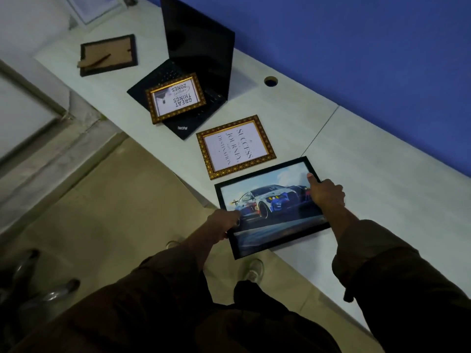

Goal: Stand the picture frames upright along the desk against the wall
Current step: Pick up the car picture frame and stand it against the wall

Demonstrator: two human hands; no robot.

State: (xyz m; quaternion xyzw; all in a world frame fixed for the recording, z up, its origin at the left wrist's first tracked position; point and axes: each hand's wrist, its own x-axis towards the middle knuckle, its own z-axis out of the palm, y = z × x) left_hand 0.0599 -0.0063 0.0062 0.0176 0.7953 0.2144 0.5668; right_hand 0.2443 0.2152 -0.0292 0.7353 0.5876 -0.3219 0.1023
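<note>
Hands [274, 207] on glossy rectangular black frame [257, 240]

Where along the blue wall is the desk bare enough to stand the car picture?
Bare strip: the white desk between the blue wall and the black-framed car picture, right of the round cable hole. Crowded: leftward, the open black laptop carrying a gold-framed quote, and a second gold frame nearer the front edge.
</note>
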